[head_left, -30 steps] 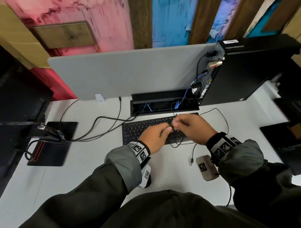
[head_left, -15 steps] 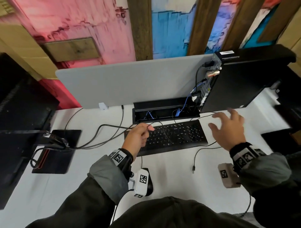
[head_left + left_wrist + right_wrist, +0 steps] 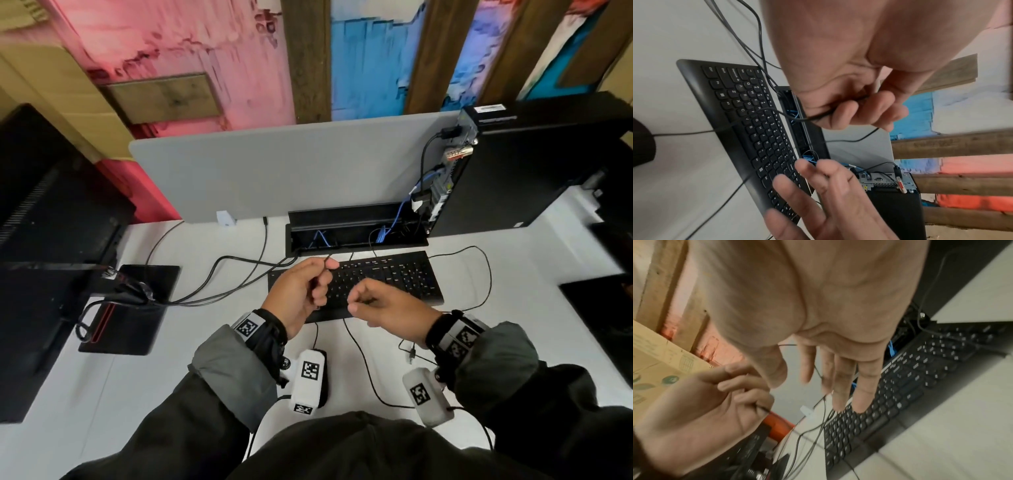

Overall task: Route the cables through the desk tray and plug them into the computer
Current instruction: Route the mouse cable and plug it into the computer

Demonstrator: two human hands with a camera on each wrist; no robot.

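My left hand (image 3: 327, 265) pinches a thin black cable (image 3: 785, 116) above the left half of the black keyboard (image 3: 387, 277); the cable trails back over the keys. My right hand (image 3: 356, 301) hovers just to its right, fingers loosely bent and holding nothing; in the right wrist view these fingers (image 3: 840, 386) hang nearly straight. Behind the keyboard the black desk tray (image 3: 342, 216) stands open with blue and black cables inside. The black computer tower (image 3: 531, 164) stands at the back right, its rear ports (image 3: 445, 178) facing the tray with several cables plugged in. A loose plug (image 3: 411, 354) lies near my right wrist.
A black monitor (image 3: 41, 240) and its stand base (image 3: 154, 284) fill the left side, with black cables (image 3: 222, 274) running to the tray. A grey divider panel (image 3: 274, 171) backs the white desk. A black mouse (image 3: 324, 377) lies under my left wrist. Dark objects (image 3: 599, 308) sit at the right edge.
The hands were together on the cable, then my right hand let go and swung out to the right. It is back beside the left hand, which still holds the cable.
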